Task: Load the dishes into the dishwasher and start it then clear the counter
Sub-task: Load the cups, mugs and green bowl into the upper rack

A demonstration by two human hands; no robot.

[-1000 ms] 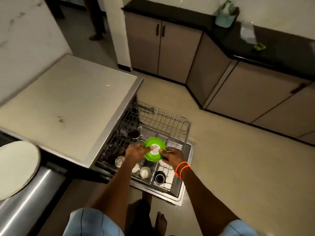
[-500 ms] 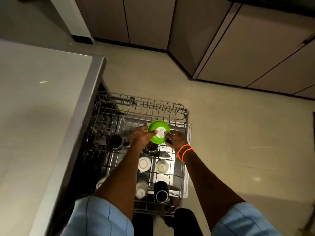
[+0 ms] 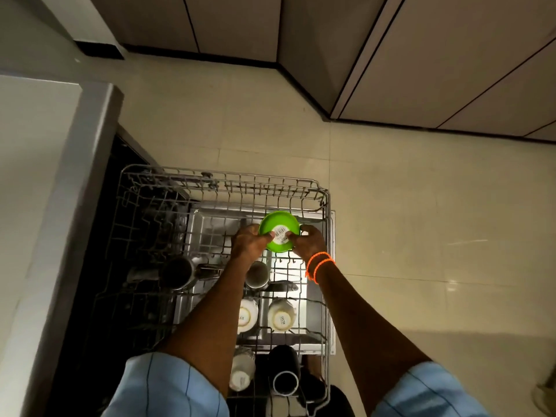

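I see the rack [image 3: 168, 176] pulled out right of the counter [image 3: 45, 206], bowl [image 3: 278, 231] held over its far right corner between left hand [image 3: 249, 242] and right hand [image 3: 310, 240], cups [image 3: 281, 314] nearer in the rack, cabinets [image 3: 421, 55] far across the floor [image 3: 421, 206].

floor [image 3: 391, 206]: beige tiles | cabinet doors [image 3: 436, 55]: along far wall | orange wristbands [image 3: 319, 265]
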